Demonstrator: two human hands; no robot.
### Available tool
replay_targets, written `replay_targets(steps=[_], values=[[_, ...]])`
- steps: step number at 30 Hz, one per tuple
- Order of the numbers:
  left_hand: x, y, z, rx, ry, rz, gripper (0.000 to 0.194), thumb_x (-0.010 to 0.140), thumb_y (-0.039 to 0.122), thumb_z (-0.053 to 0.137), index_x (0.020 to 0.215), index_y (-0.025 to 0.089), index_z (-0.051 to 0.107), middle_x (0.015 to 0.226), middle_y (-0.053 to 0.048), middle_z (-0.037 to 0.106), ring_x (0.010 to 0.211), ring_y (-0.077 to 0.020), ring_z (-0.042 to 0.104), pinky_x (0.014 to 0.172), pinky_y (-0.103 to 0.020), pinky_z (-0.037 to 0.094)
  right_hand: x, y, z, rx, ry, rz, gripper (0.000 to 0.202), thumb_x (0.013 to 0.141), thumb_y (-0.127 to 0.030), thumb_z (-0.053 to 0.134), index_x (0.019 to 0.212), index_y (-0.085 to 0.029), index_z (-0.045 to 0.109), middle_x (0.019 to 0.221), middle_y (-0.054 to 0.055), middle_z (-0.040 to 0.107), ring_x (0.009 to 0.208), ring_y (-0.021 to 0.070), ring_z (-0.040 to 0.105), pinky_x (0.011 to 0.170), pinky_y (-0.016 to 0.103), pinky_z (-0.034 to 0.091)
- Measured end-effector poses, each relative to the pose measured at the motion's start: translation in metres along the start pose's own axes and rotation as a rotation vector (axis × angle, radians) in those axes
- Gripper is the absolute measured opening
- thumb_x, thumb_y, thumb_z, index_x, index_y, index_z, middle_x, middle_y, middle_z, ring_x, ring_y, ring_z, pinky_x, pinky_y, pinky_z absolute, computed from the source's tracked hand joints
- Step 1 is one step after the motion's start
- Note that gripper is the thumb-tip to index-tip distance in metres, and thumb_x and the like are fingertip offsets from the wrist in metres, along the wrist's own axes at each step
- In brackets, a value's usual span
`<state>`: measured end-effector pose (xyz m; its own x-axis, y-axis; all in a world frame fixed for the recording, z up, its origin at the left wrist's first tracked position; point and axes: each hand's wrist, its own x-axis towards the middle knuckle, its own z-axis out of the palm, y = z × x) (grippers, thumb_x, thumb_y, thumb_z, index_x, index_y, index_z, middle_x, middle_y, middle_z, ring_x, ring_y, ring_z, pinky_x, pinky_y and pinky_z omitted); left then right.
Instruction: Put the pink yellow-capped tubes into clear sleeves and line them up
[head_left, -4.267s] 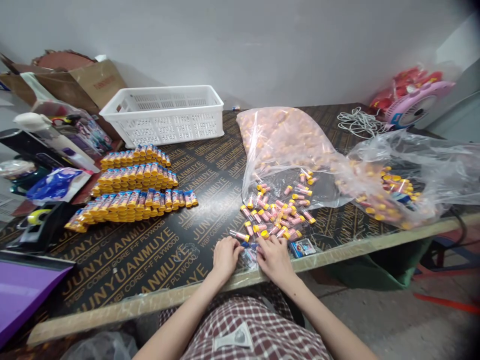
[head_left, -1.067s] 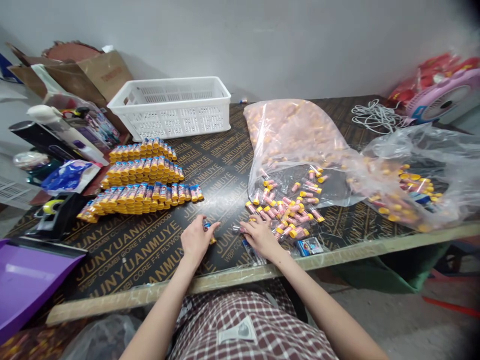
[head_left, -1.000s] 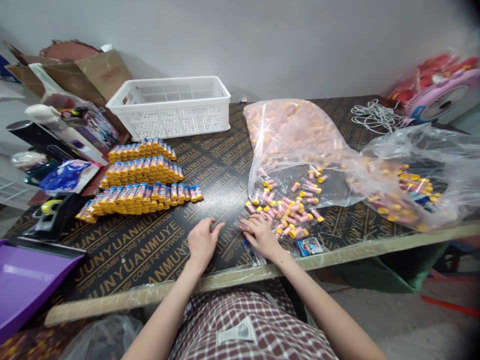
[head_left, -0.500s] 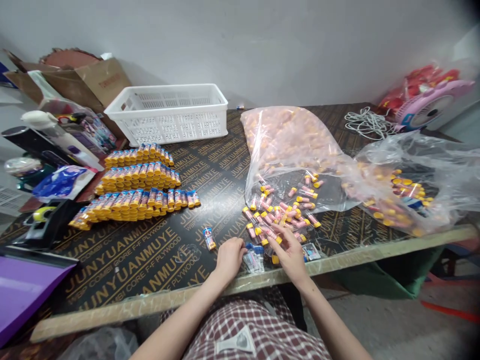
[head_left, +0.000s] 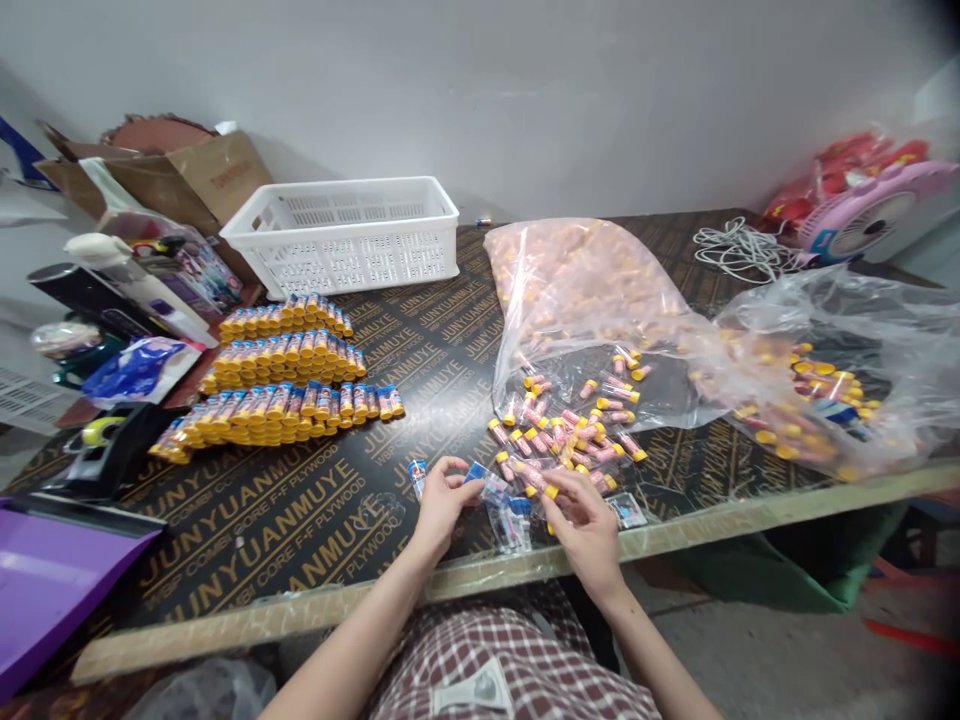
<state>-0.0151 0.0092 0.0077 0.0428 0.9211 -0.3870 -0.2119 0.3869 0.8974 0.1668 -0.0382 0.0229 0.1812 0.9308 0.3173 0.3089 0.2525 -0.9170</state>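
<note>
My left hand pinches a clear plastic sleeve with a blue end between thumb and fingertips. A few more such sleeves lie flat between my hands, near the table's front edge. The fingers of my right hand close on a small pink tube with a yellow cap, partly hidden by them. Many loose pink tubes are heaped just beyond that hand. Beside my left fingers stands a single labelled tube, partly covered by the hand.
Stacked rows of labelled tubes are at the left, with a white basket behind. A large clear bag of tubes spills toward me; another bag lies right. A tape dispenser and purple dustpan occupy the left end.
My left hand has risen off the sleeves with one in its fingertips. My right hand has drawn back slightly from the heap with a tube pinched in it.
</note>
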Motion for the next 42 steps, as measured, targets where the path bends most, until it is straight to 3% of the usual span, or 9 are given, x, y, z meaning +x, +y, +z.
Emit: replay_targets(steps=[3, 8, 19, 23, 28, 31, 34, 38, 42], values=[[0.002, 0.013, -0.003, -0.196, 0.025, -0.096, 0.047, 0.047, 0.025, 0.082, 0.087, 0.014, 0.06, 0.064, 0.0, 0.066, 0.054, -0.0113, 0.059, 0.058, -0.023, 0.048, -0.003, -0.004, 0.003, 0.02, 0.007, 0.008, 0.021, 0.081, -0.021, 0.059, 0.102, -0.022, 0.062, 0.101, 0.007, 0.06, 0.091, 0.0189, 0.06, 0.075, 0.032, 0.053], [0.002, 0.021, -0.004, -0.349, 0.055, -0.135, 0.034, 0.046, 0.033, 0.084, 0.064, 0.01, 0.066, 0.063, -0.002, 0.067, 0.056, -0.0093, 0.059, 0.059, -0.021, 0.049, -0.007, -0.005, 0.008, -0.016, 0.011, -0.06, 0.023, 0.081, -0.018, 0.059, 0.103, -0.022, 0.063, 0.101, 0.007, 0.062, 0.092, 0.019, 0.06, 0.077, 0.033, 0.053], [0.001, 0.014, -0.005, -0.352, 0.17, -0.092, 0.038, 0.049, 0.042, 0.081, 0.063, 0.011, 0.064, 0.059, -0.001, 0.064, 0.054, -0.0093, 0.058, 0.056, -0.021, 0.047, -0.008, -0.013, 0.013, -0.146, -0.065, -0.239, 0.031, 0.079, -0.01, 0.059, 0.106, -0.024, 0.063, 0.1, 0.006, 0.065, 0.096, 0.0192, 0.061, 0.086, 0.035, 0.049], [-0.005, 0.016, 0.001, -0.32, 0.097, 0.003, 0.036, 0.059, 0.043, 0.076, 0.075, 0.012, 0.063, 0.068, 0.0, 0.065, 0.059, -0.0092, 0.058, 0.058, -0.021, 0.049, -0.011, -0.011, 0.018, -0.135, -0.207, -0.192, 0.031, 0.083, -0.012, 0.054, 0.11, -0.025, 0.062, 0.107, 0.006, 0.063, 0.102, 0.0197, 0.059, 0.094, 0.038, 0.045], [-0.011, 0.022, 0.002, -0.33, -0.024, -0.043, 0.043, 0.058, 0.032, 0.079, 0.093, 0.017, 0.059, 0.071, 0.0, 0.067, 0.062, -0.0118, 0.062, 0.061, -0.023, 0.049, -0.013, -0.004, 0.022, -0.076, -0.257, -0.166, 0.036, 0.084, -0.01, 0.048, 0.113, -0.028, 0.059, 0.102, 0.005, 0.061, 0.096, 0.018, 0.059, 0.086, 0.035, 0.049], [-0.015, 0.023, 0.001, -0.287, -0.132, -0.081, 0.04, 0.059, 0.034, 0.079, 0.09, 0.014, 0.062, 0.07, -0.002, 0.067, 0.06, -0.0117, 0.061, 0.061, -0.025, 0.049, -0.012, -0.002, 0.023, -0.067, -0.266, -0.166, 0.046, 0.081, -0.008, 0.049, 0.121, -0.03, 0.053, 0.102, 0.005, 0.058, 0.09, 0.0165, 0.06, 0.081, 0.033, 0.052], [-0.023, 0.023, 0.003, -0.233, -0.253, -0.132, 0.036, 0.059, 0.036, 0.078, 0.081, 0.01, 0.066, 0.071, -0.005, 0.067, 0.06, -0.0122, 0.06, 0.061, -0.024, 0.048, -0.007, -0.005, 0.022, -0.094, -0.292, -0.212, 0.066, 0.072, -0.005, 0.052, 0.132, -0.029, 0.04, 0.121, 0.008, 0.048, 0.111, 0.0225, 0.051, 0.091, 0.039, 0.048], [-0.031, 0.021, 0.006, -0.169, -0.325, -0.206, 0.036, 0.058, 0.035, 0.079, 0.082, 0.009, 0.068, 0.073, -0.006, 0.067, 0.06, -0.0111, 0.059, 0.059, -0.023, 0.045, 0.001, -0.01, 0.018, -0.088, -0.475, -0.229, 0.085, 0.06, -0.005, 0.053, 0.139, -0.024, 0.027, 0.143, 0.01, 0.027, 0.132, 0.0299, 0.028, 0.104, 0.048, 0.035], [-0.035, 0.017, 0.008, -0.126, -0.366, -0.242, 0.037, 0.057, 0.035, 0.08, 0.081, 0.009, 0.068, 0.071, -0.005, 0.066, 0.059, -0.0104, 0.057, 0.059, -0.023, 0.043, 0.003, -0.01, 0.017, -0.01, -0.599, -0.226, 0.087, 0.058, -0.004, 0.05, 0.139, -0.025, 0.025, 0.137, 0.008, 0.039, 0.127, 0.0264, 0.038, 0.105, 0.045, 0.035]])
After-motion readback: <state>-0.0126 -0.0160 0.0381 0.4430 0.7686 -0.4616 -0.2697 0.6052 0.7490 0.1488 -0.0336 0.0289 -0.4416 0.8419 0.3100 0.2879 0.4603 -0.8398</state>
